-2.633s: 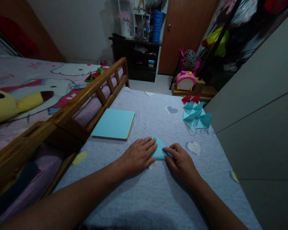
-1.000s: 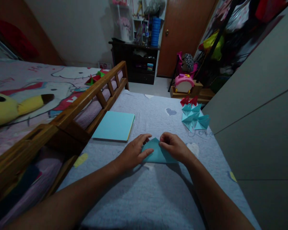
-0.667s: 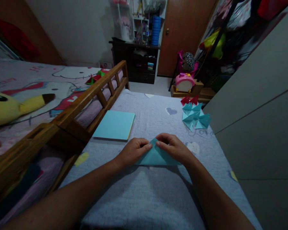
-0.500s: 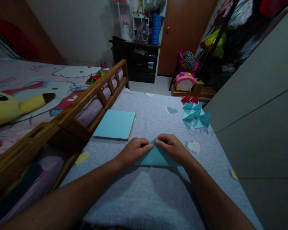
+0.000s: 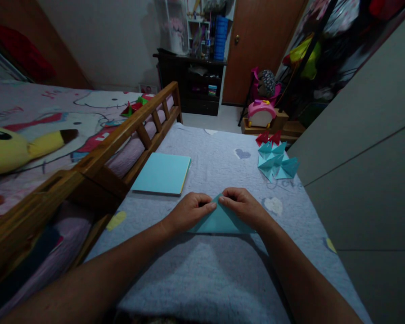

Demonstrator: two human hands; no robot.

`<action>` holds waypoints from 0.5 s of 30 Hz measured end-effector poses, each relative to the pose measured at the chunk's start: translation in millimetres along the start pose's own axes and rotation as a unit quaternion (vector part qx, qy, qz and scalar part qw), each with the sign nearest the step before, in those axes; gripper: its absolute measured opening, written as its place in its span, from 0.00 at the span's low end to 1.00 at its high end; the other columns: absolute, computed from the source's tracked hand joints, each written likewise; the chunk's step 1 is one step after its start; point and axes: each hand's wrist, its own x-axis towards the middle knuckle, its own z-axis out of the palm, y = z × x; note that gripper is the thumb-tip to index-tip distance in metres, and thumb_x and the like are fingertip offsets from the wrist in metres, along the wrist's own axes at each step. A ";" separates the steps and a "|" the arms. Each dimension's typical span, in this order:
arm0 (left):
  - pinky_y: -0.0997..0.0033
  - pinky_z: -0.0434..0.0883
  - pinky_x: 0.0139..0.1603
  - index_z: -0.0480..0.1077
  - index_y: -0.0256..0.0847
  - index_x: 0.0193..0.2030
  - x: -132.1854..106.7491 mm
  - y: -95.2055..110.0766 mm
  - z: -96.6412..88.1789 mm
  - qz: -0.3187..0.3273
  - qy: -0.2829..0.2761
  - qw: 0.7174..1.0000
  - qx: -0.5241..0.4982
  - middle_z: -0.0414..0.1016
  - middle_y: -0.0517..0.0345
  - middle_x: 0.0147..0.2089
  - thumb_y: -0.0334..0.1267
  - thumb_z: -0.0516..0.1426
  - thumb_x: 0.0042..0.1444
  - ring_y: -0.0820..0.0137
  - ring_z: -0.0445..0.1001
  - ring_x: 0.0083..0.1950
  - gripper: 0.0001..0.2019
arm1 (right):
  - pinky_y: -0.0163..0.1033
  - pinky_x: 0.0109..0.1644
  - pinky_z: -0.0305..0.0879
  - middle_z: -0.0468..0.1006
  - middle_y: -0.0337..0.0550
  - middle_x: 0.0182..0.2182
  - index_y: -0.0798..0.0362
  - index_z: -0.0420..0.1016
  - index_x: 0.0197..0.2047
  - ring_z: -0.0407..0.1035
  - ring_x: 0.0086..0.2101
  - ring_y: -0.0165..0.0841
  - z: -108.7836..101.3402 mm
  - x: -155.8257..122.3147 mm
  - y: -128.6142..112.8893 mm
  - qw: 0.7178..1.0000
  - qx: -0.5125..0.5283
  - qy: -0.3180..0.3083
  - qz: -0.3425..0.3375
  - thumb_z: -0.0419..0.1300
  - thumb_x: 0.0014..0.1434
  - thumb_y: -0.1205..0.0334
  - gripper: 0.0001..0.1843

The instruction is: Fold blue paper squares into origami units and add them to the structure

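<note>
A light-blue sheet of origami paper, folded into a triangle, lies on the bed with its long edge towards me. At its far tip, my left hand pinches the paper between thumb and fingers. My right hand grips the same tip from the other side, the two thumbs almost touching. Both hands partly cover the triangle's slanted sides. Beyond my left hand sits a stack of square origami paper, blue on top with a yellow layer at its edge. Folded blue paper pieces and red ones stand at the far right.
A wooden bed rail runs along the left, with a yellow plush toy on the bed behind it. The pale cabinet borders the right side. A dark shelf unit and a pink toy case stand past the bed's end.
Both hands keep their pinch at the triangle's tip, and the paper stays in place. Only the camera view has shifted very slightly.
</note>
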 end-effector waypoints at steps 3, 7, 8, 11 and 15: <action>0.74 0.53 0.25 0.65 0.38 0.25 0.1 0.1 0.0 0.007 0.001 1.000 0.007 0.57 0.64 0.24 0.54 0.53 0.59 0.75 0.56 0.26 0.21 | 0.35 0.28 0.49 0.60 0.33 0.22 0.52 0.66 0.26 0.54 0.25 0.27 -0.4 -0.4 -1.6 1.000 0.001 0.000 0.003 0.56 0.57 0.48 0.17; 0.74 0.52 0.25 0.64 0.39 0.24 -0.3 2.5 0.2 0.001 -0.001 1.000 -0.001 0.56 0.64 0.24 0.54 0.53 0.59 0.75 0.55 0.25 0.21 | 0.35 0.28 0.49 0.60 0.33 0.22 0.52 0.67 0.25 0.54 0.25 0.27 -0.8 -0.6 -3.2 1.000 0.000 -0.002 0.002 0.56 0.57 0.47 0.17; 0.74 0.52 0.25 0.63 0.39 0.24 -0.5 3.1 0.3 -0.001 -0.002 1.000 -0.004 0.56 0.65 0.24 0.55 0.53 0.58 0.75 0.55 0.25 0.21 | 0.35 0.28 0.50 0.60 0.33 0.22 0.52 0.67 0.26 0.54 0.25 0.27 -0.9 -0.6 -3.3 1.000 0.001 -0.003 0.002 0.56 0.57 0.47 0.17; 0.74 0.53 0.25 0.65 0.38 0.25 -0.9 3.9 0.3 -0.007 -0.002 1.000 -0.006 0.57 0.64 0.24 0.54 0.53 0.58 0.74 0.56 0.25 0.21 | 0.35 0.28 0.50 0.60 0.33 0.22 0.52 0.67 0.26 0.54 0.25 0.27 -1.1 -0.8 -2.8 1.000 0.003 -0.004 -0.001 0.56 0.57 0.48 0.17; 0.73 0.57 0.28 0.69 0.37 0.28 -0.8 3.9 0.6 -0.003 0.011 1.000 -0.013 0.62 0.62 0.26 0.53 0.54 0.57 0.73 0.60 0.28 0.20 | 0.35 0.28 0.50 0.60 0.33 0.22 0.52 0.67 0.25 0.54 0.25 0.27 -1.0 -1.1 -1.7 1.000 0.004 -0.002 -0.006 0.57 0.58 0.49 0.17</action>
